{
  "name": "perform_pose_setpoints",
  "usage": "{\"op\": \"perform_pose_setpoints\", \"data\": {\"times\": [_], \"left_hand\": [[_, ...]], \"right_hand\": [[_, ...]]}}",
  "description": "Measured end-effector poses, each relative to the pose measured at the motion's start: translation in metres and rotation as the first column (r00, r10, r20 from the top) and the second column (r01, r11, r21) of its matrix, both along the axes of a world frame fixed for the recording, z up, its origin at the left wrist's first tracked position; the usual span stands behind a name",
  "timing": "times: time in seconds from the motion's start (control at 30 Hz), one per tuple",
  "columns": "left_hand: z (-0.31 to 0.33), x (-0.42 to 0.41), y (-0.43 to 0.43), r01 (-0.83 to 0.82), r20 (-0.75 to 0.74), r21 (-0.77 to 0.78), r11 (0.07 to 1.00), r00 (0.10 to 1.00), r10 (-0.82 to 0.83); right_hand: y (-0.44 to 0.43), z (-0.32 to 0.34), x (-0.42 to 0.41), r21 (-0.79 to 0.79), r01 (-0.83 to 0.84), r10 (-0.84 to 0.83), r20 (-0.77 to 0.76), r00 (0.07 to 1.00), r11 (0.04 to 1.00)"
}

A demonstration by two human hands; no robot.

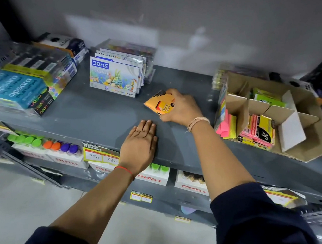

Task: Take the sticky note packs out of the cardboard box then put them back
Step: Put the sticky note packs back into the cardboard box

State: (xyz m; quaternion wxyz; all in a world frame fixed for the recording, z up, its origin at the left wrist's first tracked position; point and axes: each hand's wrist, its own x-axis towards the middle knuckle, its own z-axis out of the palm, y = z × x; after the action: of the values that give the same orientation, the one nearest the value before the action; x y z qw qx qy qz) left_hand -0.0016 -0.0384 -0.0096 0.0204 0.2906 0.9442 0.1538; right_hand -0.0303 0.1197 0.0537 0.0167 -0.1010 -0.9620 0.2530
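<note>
My right hand (182,109) grips an orange sticky note pack (158,104), tilted just above or on the grey shelf (100,110), left of the cardboard box (316,141). The box has cardboard dividers and holds pink and yellow sticky note packs (258,129) at the front and green packs (268,97) at the back. More pink and yellow pads (226,125) sit at the box's left front corner. My left hand (140,141) lies flat, palm down, on the shelf's front edge with nothing in it.
DOMS oil pastel boxes (114,77) stand at the back middle of the shelf. Apsara pencil boxes (12,89) and other stationery are stacked at the left. The lower shelf carries Fitfizz bottle boxes (152,178) and price tags (101,156).
</note>
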Motion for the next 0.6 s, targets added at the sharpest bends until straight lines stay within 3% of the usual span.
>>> {"op": "perform_pose_setpoints", "data": {"times": [0.17, 0.33, 0.43, 0.6], "left_hand": [[0.009, 0.003, 0.017, -0.039, 0.094, -0.009, 0.999, 0.995, 0.039], [0.014, 0.007, 0.052, 0.091, 0.136, -0.010, 0.996, 0.987, -0.089], [0.014, 0.011, 0.070, 0.157, 0.113, -0.020, 0.987, 0.982, -0.154], [0.008, 0.014, 0.075, 0.161, 0.064, -0.020, 0.987, 0.985, -0.160]], "right_hand": [[0.005, 0.033, 0.039, -0.241, 0.150, -0.210, -0.246, 0.946, 0.959], [0.030, 0.051, 0.081, -0.293, 0.364, -0.463, -0.443, 0.768, 0.884], [0.055, 0.047, 0.107, -0.357, 0.515, -0.626, -0.455, 0.633, 0.780], [0.088, 0.025, 0.137, -0.358, 0.763, -0.840, -0.292, 0.456, 0.539]]}}
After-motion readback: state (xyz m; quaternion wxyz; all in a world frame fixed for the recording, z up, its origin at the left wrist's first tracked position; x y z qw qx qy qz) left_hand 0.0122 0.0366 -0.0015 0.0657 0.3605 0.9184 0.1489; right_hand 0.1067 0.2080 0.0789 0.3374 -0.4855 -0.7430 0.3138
